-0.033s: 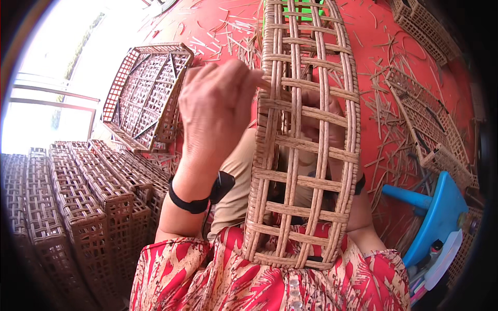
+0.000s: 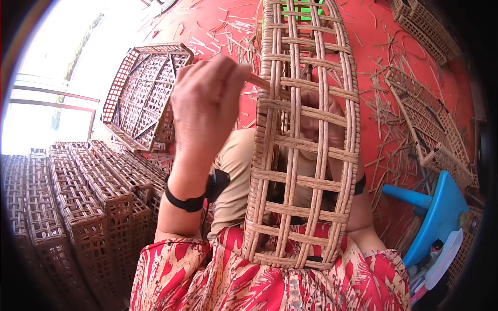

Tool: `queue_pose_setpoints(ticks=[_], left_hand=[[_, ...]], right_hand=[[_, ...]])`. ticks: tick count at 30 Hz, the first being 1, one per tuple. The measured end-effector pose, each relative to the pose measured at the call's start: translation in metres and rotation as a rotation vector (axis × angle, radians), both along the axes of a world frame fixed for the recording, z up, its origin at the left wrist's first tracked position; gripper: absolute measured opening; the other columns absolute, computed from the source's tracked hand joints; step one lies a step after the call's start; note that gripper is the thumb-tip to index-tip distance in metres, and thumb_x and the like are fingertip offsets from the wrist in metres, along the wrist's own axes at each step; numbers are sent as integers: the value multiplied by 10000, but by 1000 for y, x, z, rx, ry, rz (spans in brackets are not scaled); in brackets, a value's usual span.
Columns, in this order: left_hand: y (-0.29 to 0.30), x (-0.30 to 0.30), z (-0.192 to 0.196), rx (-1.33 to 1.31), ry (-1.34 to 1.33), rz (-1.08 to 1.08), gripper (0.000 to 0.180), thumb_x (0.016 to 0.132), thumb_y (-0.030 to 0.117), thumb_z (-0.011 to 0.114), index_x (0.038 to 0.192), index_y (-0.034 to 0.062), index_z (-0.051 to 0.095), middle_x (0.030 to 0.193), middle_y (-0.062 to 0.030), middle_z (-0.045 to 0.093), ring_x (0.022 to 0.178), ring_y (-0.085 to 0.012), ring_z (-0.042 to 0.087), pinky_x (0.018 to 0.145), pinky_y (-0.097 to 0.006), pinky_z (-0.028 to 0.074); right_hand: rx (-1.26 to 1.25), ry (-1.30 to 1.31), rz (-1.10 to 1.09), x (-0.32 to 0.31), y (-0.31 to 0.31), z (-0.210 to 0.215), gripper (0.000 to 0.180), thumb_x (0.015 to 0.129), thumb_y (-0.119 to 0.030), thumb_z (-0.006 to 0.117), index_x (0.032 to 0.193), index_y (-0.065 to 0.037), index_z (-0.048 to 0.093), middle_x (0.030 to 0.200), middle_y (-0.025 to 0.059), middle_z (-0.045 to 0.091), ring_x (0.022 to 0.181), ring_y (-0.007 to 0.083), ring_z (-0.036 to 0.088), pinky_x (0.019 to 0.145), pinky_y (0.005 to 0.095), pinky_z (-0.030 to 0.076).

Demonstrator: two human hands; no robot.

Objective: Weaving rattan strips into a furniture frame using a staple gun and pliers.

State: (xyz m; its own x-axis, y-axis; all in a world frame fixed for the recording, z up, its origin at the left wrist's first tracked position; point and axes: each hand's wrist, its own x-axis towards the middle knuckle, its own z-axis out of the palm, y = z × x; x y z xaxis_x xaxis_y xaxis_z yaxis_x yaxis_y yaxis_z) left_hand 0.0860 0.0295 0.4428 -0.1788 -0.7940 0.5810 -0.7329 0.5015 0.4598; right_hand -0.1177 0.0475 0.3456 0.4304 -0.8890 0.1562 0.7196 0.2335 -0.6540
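In the head view, we saw the left hand (image 2: 207, 103) raised before the chest, its fingers pinched together on a thin rattan strip (image 2: 258, 81) that ran into the left edge of the woven rattan tray (image 2: 303, 140). The tray stood upright on the lap in the middle of the scene. The right hand (image 2: 321, 122) sat behind the lattice, fingers curled on the weave. Stacked woven trays (image 2: 78, 202) lay at the near left, another woven tray (image 2: 142, 93) leaned at the far left, and a blue plastic stool (image 2: 436, 212) stood near right on the red floor (image 2: 373, 31).
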Motion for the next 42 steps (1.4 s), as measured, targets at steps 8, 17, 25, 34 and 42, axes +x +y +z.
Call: queue_pose_setpoints(ticks=[8, 17, 25, 34, 42], left_hand=[[-10, 40, 25, 30, 534, 58, 147, 917, 109, 581, 821, 8, 630, 708, 1, 604, 655, -57, 555, 631, -206, 436], [1, 85, 64, -150, 514, 248, 262, 968, 190, 502, 877, -9, 647, 740, -44, 569, 681, -105, 520, 657, -272, 441], [-13, 102, 57, -76, 650, 191, 206, 921, 181, 585, 854, -8, 634, 717, -39, 592, 726, -79, 552, 800, -237, 456], [1, 116, 49, -237, 450, 309, 240, 921, 138, 574, 1035, -71, 599, 901, -110, 630, 818, -133, 606, 844, -304, 496], [-4, 157, 53, -139, 692, 245, 226, 971, 155, 497, 1026, -54, 562, 842, -80, 578, 809, -134, 548, 894, -321, 462]], right_hand=[[-196, 632, -751, -13, -22, -39, 321, 871, -319, 654, 949, -15, 589, 881, 53, 585, 763, 119, 575, 624, 255, 473], [-229, -58, -44, 1, -22, -7, 250, 806, -95, 711, 1031, -13, 639, 983, 89, 633, 890, 214, 629, 741, 348, 575], [-410, 494, -424, -9, -21, -15, 200, 825, -125, 698, 982, -5, 672, 966, 119, 653, 872, 215, 639, 716, 309, 528], [-890, 680, -615, -19, -27, -26, 346, 850, -215, 664, 1116, -3, 600, 1029, 139, 637, 877, 208, 631, 753, 336, 522], [-425, 161, -388, 14, -16, -16, 459, 859, -307, 653, 1184, -1, 546, 1102, 148, 616, 955, 224, 620, 843, 399, 523]])
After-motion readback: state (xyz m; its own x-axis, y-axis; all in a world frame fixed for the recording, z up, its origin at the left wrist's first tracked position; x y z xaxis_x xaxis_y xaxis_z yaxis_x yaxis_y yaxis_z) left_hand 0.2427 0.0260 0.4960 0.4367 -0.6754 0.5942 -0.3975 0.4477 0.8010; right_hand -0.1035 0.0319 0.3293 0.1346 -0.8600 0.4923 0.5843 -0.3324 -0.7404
